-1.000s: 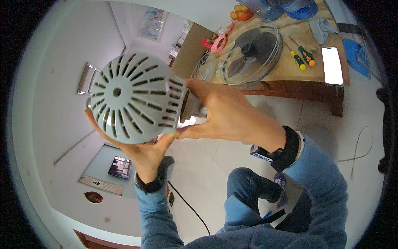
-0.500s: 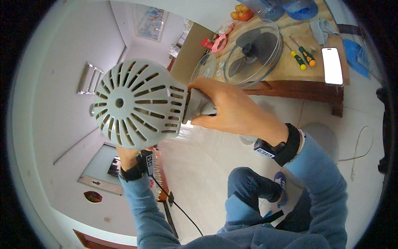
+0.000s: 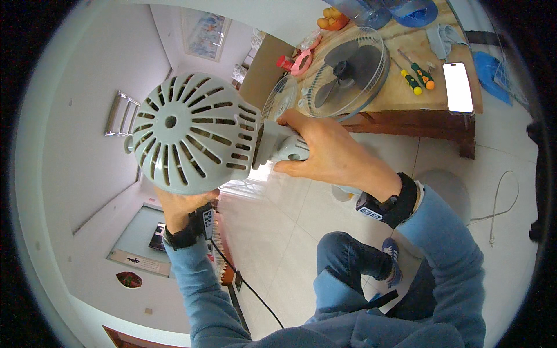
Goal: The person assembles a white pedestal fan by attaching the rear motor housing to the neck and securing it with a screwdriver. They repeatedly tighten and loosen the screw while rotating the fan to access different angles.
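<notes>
A pale grey fan motor housing (image 3: 184, 123), domed and slotted with a round hole in its middle, is held up in front of me at the left. My left hand (image 3: 178, 206) grips it from its lower side; the fingers are mostly hidden behind the dome. The short grey neck joint (image 3: 291, 148) sticks out of its right end. My right hand (image 3: 336, 152) is closed round that neck, thumb and fingers on opposite sides. A dark cord (image 3: 246, 284) runs down below the left wrist.
On the wooden table (image 3: 406, 110) lie a caged fan blade (image 3: 341, 71), a clear round cover (image 3: 280, 97), two screwdrivers (image 3: 419, 74), a lit phone (image 3: 458, 88) and a grey cloth (image 3: 444, 40). A round grey base (image 3: 444, 191) with a pale cord stands on the floor.
The housing has tilted and risen slightly, so more of my left hand shows below it. More of the neck is visible by my right hand, which keeps its hold.
</notes>
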`<state>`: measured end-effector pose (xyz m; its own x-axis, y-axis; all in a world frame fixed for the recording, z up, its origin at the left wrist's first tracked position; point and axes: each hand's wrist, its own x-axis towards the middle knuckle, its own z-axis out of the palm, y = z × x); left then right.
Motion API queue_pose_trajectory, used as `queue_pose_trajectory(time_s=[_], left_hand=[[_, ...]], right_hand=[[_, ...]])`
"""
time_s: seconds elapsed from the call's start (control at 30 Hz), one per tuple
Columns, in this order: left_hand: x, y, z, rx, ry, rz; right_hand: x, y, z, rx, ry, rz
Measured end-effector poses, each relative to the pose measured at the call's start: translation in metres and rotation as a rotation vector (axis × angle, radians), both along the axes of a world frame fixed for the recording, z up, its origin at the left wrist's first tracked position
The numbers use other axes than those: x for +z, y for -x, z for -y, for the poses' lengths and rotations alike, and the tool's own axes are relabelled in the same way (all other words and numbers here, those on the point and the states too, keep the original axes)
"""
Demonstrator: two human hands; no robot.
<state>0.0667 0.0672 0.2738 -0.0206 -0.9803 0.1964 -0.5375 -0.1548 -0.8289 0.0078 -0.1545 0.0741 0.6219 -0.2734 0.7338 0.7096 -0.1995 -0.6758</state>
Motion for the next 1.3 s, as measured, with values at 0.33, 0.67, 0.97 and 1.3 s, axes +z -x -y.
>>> queue_pose_trajectory(time_s=[0.33, 0.67, 0.97, 1.3], left_hand=[[-0.006, 0.008, 0.011, 0.071, 0.43, -0.693], [-0.001, 0.016, 0.032, 0.078, 0.441, -0.782], [-0.002, 0.023, 0.049, 0.015, 0.42, -0.815], [-0.005, 0.013, 0.04, -0.045, 0.443, -0.821]], right_hand=[[-0.003, -0.004, -0.003, -0.04, -0.023, 0.053], [-0.005, -0.009, -0.001, -0.018, -0.045, 0.097], [-0.016, 0.001, -0.007, -0.173, -0.055, 0.004], [-0.027, 0.004, -0.011, -0.291, -0.05, -0.026]])
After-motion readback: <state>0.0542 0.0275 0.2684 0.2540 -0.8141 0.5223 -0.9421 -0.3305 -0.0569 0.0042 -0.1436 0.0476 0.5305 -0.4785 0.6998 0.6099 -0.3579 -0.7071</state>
